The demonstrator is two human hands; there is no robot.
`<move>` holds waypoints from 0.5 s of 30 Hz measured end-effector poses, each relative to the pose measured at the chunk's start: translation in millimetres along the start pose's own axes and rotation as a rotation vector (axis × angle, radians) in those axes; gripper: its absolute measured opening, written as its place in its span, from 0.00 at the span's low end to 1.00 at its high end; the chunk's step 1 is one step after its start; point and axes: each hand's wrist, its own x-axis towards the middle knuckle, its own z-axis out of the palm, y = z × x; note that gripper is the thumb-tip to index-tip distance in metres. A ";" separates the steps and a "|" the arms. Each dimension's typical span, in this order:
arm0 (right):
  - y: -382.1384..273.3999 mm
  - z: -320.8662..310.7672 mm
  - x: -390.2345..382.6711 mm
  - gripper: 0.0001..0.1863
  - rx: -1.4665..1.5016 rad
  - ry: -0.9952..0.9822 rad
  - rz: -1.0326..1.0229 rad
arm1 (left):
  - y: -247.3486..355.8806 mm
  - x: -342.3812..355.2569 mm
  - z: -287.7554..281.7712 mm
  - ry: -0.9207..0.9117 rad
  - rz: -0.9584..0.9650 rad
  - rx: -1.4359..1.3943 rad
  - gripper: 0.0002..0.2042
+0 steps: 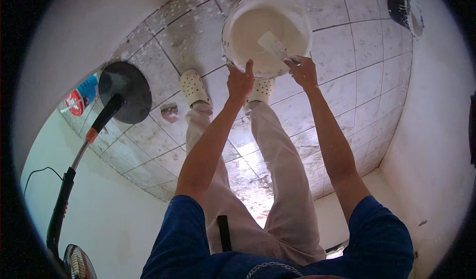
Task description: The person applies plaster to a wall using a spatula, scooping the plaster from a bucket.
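Note:
A round whitish bucket (227, 38) stands on the tiled floor in front of my feet, with smooth cream-coloured paste (248, 28) inside. My left hand (240, 83) is closed at the bucket's near-left rim, thumb pointing up; part of its grip is hidden. In my right hand (303, 73), at the near-right rim, is a putty knife (272, 45). Its wide pale blade, coated with paste, reaches over the bucket's opening and points far left. Whether the blade touches the paste, I cannot tell.
A floor fan's round black base (126, 93) and pole (64, 199) stand at left, beside red (74, 103) and blue (88, 86) containers. A dark, paste-smeared pail (402, 13) lies far right by the wall (439, 105). My cream clogs (195, 86) are near the bucket.

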 end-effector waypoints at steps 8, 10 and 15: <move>5.8 26.7 68.4 0.12 -0.482 0.145 -0.157 | -0.9 -25.6 35.8 -0.141 0.078 -0.194 0.30; 0.4 31.4 86.2 0.08 -0.534 0.139 -0.175 | 17.8 -35.3 37.0 -0.169 -0.004 -0.297 0.29; -4.1 42.2 83.2 0.09 -0.484 0.195 -0.282 | 9.6 -31.5 21.6 -0.120 -0.020 -0.338 0.31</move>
